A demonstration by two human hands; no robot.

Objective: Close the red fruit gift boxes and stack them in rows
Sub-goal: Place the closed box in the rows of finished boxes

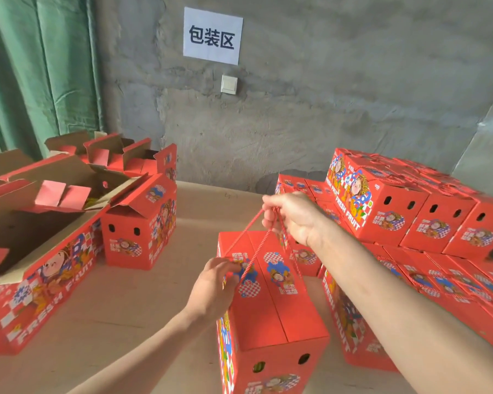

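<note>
Red gift box (pixel 271 302): lay closed on the near middle of the surface, its two top flaps meeting in a centre seam and one end with two oval holes facing the camera.
Surface (pixel 103 305): was a plain tan tabletop, like cardboard, running back to the wall.
Room: had a rough grey concrete wall (pixel 325 95), a green curtain (pixel 34 75) at the left, one white paper sign (pixel 213 35) with black characters, and one white switch (pixel 229 84) below it.
Rope handles (pixel 256 253): were red cords rising taut from the box top up to the right hand.
Right hand (pixel 292 217): was raised above the far end of the box, fingers curled round the gathered cords, gripping them.
Left hand (pixel 214 285): sat at the left top edge of the box, fingertips pinching a cord low down, close to the lid.
Box relative to grip: the box sat directly beneath both hands; the right hand was clear of the lid, while the left hand touched it.
Stacked boxes (pixel 436 226): sat closed at the right, just beside the held box, in two tiers; three end faces showed along the upper front row, and the full count could not be told.
Open boxes (pixel 140 223): stood at the left with flaps up; at least three, with those at the back overlapping too much to count.
Hands: two, both bare.
</note>
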